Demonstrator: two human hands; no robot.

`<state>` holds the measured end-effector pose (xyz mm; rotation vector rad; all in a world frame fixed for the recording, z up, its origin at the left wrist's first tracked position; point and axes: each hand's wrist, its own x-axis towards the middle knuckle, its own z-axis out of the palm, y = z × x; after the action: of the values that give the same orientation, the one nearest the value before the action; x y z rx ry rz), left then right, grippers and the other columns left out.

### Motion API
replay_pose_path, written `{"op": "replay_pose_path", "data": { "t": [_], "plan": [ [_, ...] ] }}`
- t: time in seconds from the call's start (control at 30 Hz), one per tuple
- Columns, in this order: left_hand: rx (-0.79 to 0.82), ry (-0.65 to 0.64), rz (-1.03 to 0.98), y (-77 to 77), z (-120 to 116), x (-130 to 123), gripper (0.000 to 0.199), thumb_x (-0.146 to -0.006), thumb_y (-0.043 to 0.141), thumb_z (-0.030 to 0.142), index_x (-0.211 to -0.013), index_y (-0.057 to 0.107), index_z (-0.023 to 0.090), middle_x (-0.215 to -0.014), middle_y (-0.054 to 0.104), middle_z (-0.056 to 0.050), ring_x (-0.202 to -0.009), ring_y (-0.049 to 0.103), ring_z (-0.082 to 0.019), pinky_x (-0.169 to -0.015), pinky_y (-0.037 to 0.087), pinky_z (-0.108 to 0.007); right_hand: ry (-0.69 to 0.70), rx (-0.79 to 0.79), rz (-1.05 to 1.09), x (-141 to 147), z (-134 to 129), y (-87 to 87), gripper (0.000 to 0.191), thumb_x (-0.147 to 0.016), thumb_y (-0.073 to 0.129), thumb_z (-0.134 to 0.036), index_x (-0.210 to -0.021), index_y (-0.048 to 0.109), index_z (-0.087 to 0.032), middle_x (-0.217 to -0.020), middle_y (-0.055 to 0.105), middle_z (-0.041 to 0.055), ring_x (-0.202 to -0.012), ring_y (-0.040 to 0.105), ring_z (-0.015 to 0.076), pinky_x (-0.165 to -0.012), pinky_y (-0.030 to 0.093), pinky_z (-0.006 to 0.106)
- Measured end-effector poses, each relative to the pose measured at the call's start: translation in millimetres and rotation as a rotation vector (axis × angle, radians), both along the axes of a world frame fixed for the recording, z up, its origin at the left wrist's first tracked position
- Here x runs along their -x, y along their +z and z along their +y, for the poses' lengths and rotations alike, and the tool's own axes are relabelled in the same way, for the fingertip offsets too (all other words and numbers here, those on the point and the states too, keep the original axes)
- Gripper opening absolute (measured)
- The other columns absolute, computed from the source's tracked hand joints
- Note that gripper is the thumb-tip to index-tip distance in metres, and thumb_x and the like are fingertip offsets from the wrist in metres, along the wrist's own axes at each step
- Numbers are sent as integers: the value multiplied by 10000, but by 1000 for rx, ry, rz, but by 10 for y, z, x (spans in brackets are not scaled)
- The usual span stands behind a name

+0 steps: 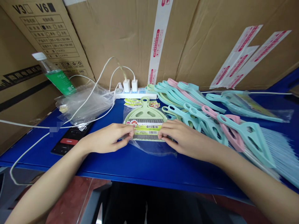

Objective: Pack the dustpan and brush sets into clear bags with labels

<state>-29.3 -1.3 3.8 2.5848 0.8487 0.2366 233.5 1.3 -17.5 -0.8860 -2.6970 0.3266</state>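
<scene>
A green dustpan and brush set (pixel 146 113) lies on a clear plastic bag (pixel 154 148) at the middle of the blue table, its ring handle pointing away. Across its bristles runs a yellow-green printed label (pixel 151 127). My left hand (pixel 112 137) has its fingers curled at the label's left end. At the right end, my right hand (pixel 178 135) is closed with its fingertips on the label and the pan's edge. Both hands pinch the label there, and the undersides of the fingers are hidden.
Blue, green and pink dustpans (pixel 184 93) and brushes (pixel 210 124) crowd the right. Behind stand a power strip (pixel 140 93) and cardboard boxes (pixel 126 37). At left are a bottle (pixel 59 81), plastic bags (pixel 86 99), a phone (pixel 67 141) and white cables (pixel 102 73).
</scene>
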Motion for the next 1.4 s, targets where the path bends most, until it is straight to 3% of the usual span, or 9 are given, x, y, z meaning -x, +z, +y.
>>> {"op": "replay_pose_path", "data": {
  "t": [0.4, 0.57, 0.87, 1.13, 1.4],
  "plan": [
    [-8, 44, 11, -30, -1, 1, 135, -956, 357, 206, -896, 478, 200, -766, 597, 8, -643, 549, -122, -642, 404, -247, -12, 97, 18, 9, -27, 51, 240, -967, 439, -325, -800, 559, -202, -817, 624, 45, -824, 573, 211, -822, 409, 392],
    [-35, 11, 80, -45, -10, -11, 102, -913, 538, 281, -951, 540, 187, -862, 632, -9, -712, 575, -134, -659, 415, -244, -9, 89, 23, 12, -28, 56, 229, -960, 459, -325, -792, 559, -206, -809, 624, 44, -825, 573, 212, -818, 410, 387],
    [-110, -45, 109, -78, 10, -9, 155, -872, 623, 293, -981, 609, 184, -939, 640, -19, -752, 605, -139, -661, 430, -240, -7, 88, 14, 6, -19, 44, 228, -965, 427, -278, -799, 562, -198, -818, 626, 47, -833, 571, 209, -832, 403, 387],
    [-118, -84, 34, -122, 29, -5, 145, -936, 485, 185, -941, 630, 189, -926, 634, -16, -807, 614, -129, -722, 450, -230, -7, 84, 10, 3, -17, 43, 231, -964, 427, -282, -791, 557, -200, -808, 620, 45, -820, 570, 210, -826, 406, 391],
    [-112, -32, -29, -115, 14, -16, 179, -961, 438, 200, -916, 611, 190, -859, 649, -12, -731, 602, -122, -689, 435, -236, -13, 114, 25, 15, -24, 57, 302, -983, 376, -351, -793, 558, -204, -814, 624, 51, -822, 569, 212, -821, 397, 396]
  ]
}}
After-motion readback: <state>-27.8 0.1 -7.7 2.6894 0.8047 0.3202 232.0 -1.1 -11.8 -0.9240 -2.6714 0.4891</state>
